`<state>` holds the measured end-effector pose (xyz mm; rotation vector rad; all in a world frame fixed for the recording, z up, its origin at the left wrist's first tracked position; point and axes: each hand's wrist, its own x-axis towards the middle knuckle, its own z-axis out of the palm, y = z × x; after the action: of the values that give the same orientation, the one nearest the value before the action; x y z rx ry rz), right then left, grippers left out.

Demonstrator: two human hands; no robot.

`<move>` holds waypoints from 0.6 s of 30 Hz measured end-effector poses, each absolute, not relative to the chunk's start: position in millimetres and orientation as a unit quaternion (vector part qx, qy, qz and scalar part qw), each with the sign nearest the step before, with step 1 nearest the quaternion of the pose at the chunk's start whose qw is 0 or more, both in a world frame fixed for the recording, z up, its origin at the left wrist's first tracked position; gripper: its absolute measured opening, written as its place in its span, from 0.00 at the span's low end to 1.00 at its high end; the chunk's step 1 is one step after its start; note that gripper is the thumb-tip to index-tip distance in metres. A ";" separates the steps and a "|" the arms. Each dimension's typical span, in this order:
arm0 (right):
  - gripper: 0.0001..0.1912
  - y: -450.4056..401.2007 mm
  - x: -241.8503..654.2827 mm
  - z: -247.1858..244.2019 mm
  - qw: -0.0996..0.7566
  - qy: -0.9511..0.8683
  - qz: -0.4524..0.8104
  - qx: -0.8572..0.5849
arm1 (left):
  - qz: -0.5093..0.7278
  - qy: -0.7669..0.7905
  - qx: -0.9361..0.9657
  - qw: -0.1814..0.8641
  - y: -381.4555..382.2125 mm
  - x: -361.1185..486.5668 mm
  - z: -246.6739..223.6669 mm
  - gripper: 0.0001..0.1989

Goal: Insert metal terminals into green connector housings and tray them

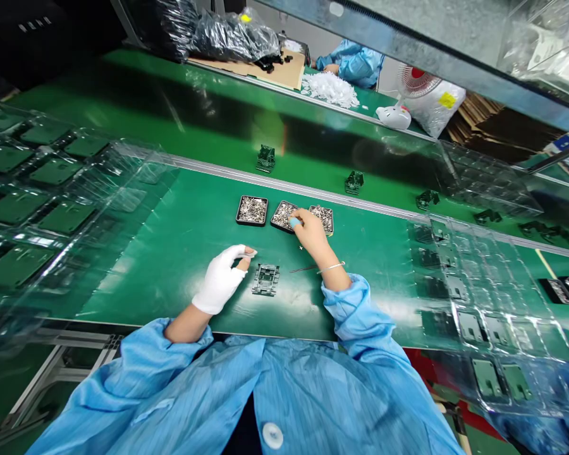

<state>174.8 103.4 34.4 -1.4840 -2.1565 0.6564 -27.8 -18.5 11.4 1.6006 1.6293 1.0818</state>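
My left hand [222, 278], in a white glove with bare fingertips, is held just left of a small metal-and-green frame part [266, 280] on the bench. Its thumb and fingers are curled together; a pale bit shows at the tips, too small to name. Over the middle black tray [281, 216] of tiny silvery metal parts is my right hand [312, 235], its fingers pinched, with a blue cover on one fingertip. What the pinch holds is hidden. A thin dark rod [303, 270] lies below the right hand.
Small metal parts fill a left black tray [252, 210] and a right tray [324, 219]. Clear plastic trays [490, 303] with green plates stand at the right, more at the left. Several assemblies [266, 158] sit beyond the metal rail [218, 174]. A co-worker's blue sleeve [360, 63] shows behind.
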 end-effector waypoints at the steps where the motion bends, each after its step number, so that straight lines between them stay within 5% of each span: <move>1: 0.09 96.1 176.0 35.1 0.256 -0.756 0.317 -0.511 | 0.414 0.616 0.606 0.286 -18.4 -27.5 17.3 0.13; 6: 0.11 51.2 174.4 40.3 0.283 -0.657 0.597 -0.363 | 0.416 0.569 0.660 0.262 -14.1 -16.4 42.1 0.15; 14: 0.12 28.3 168.6 34.0 0.302 -0.657 0.580 -0.374 | 0.417 0.561 0.680 0.219 -9.6 2.4 40.9 0.14; 18: 0.08 35.0 171.1 29.4 0.345 -0.655 0.523 -0.422 | 0.440 0.572 0.629 0.290 2.9 4.6 40.3 0.11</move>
<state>171.1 35.0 29.4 -1.0953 -1.7004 1.3584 4.6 2.9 40.3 1.6776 1.5257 1.1737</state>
